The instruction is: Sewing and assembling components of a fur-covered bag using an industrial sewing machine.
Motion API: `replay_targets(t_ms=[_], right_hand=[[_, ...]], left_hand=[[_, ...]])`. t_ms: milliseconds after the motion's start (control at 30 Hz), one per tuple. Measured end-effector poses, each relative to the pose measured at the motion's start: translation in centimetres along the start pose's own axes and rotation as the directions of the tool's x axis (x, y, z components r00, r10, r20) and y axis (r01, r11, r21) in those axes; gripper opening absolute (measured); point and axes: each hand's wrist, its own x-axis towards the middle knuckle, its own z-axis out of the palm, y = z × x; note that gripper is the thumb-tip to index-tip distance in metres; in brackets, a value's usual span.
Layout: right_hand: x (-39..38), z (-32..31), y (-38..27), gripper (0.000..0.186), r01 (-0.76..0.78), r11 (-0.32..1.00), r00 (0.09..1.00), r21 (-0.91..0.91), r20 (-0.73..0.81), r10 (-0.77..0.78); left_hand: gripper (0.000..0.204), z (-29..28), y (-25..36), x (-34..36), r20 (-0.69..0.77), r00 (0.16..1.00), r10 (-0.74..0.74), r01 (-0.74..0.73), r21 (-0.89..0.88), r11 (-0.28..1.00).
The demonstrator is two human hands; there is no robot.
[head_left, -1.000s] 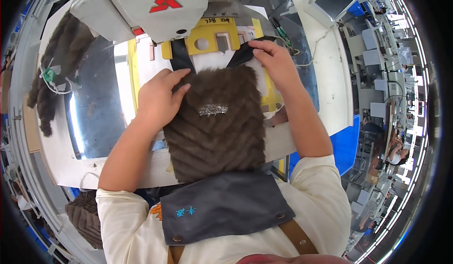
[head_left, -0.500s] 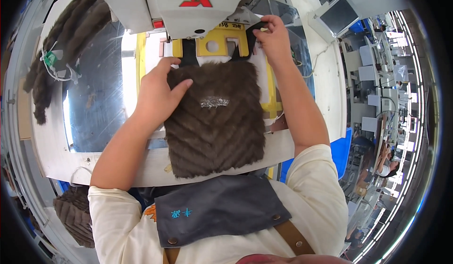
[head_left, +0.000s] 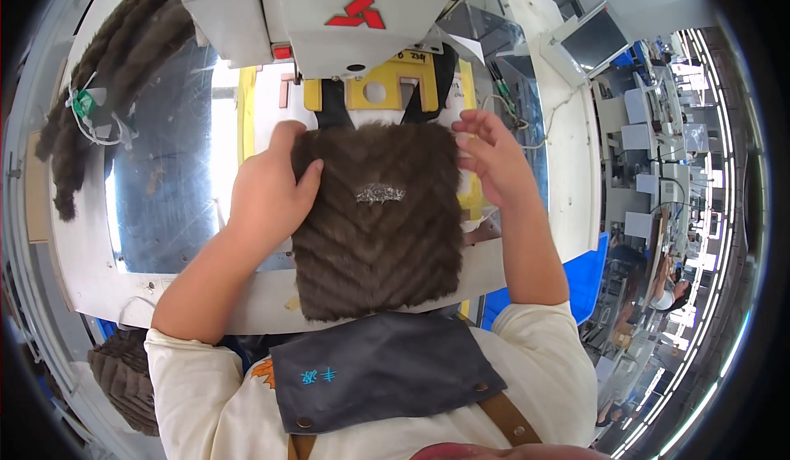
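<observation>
A brown fur panel (head_left: 374, 246), with a small silvery strip near its middle, lies below the sewing machine head (head_left: 359, 7). My left hand (head_left: 267, 182) is closed on the panel's upper-left edge, thumb over the fur. My right hand (head_left: 494, 160) is at the upper-right corner, fingers bent but apart, their tips beside or touching the fur. Above the panel, two black straps (head_left: 333, 104) lie around a yellow notched plate (head_left: 358, 94) with a round hole, over a white sheet.
Long fur strips (head_left: 86, 118) lie at the left. A screen (head_left: 588, 42), cables and green-handled tools (head_left: 500, 81) are at the right, with a blue bin (head_left: 586, 279) below the table edge. More fur (head_left: 123, 378) is at lower left; people work far right.
My right hand has left the black strap by the yellow plate and come down to the fur panel's corner. My left hand has shifted slightly along the left edge.
</observation>
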Motion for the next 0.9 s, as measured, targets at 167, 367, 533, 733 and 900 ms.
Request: replay_targets(t_ms=[167,367,533,733,900], right_hand=[[-2.9,0.7,0.5,0.039,-0.093,0.984,0.996,-0.154,-0.019,0.091],[-3.0,1.6,0.7,0.034,0.059,0.765,0.998,-0.641,0.059,-0.028],[-2.2,2.2,0.8,0.037,0.158,0.705,0.986,-0.691,0.072,-0.150],[-4.2,2.4,1.2,0.036,0.109,0.707,0.994,-0.699,0.059,-0.095],[-4.9,2.0,1.9,0.042,0.091,0.729,0.992,-0.679,0.000,-0.125]], left_hand=[[0.037,1.4,-0.4,-0.2,-0.044,0.990,0.135,-0.125,0.179,0.976],[0.042,1.6,0.1,0.0,-0.002,0.991,0.135,-0.128,0.302,0.945],[0.053,1.1,0.1,0.5,0.025,0.993,0.111,-0.114,0.307,0.945],[0.058,1.1,0.3,0.3,0.110,0.990,0.091,-0.127,0.397,0.909],[0.055,1.6,0.6,0.7,0.126,0.984,0.126,-0.170,0.447,0.878]])
